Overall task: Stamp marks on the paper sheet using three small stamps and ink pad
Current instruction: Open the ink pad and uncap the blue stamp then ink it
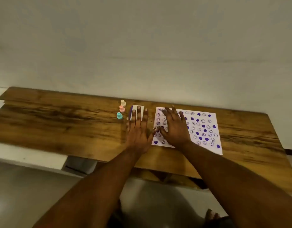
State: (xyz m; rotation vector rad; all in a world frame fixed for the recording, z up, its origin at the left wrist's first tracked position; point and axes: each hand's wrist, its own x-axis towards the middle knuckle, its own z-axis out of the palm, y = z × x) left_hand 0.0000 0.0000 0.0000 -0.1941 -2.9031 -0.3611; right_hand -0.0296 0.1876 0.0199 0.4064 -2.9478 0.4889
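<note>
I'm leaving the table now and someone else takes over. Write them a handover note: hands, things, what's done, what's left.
Left hand: open, holds nothing, fingers spread over the ink pad.
Right hand: open, holds nothing, spread over the left part of the paper sheet.
Cream stamp, pink stamp and teal stamp stand in a row on the table, left of the pad.
Done: sheet filled with purple hearts and smiley faces.
Left: probably little; I cannot make out a third design, so check before stopping.

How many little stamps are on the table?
3, standing in a short row on the table left of the ink pad: cream stamp farthest back, pink stamp in the middle, teal stamp nearest. None seems hidden.
</note>
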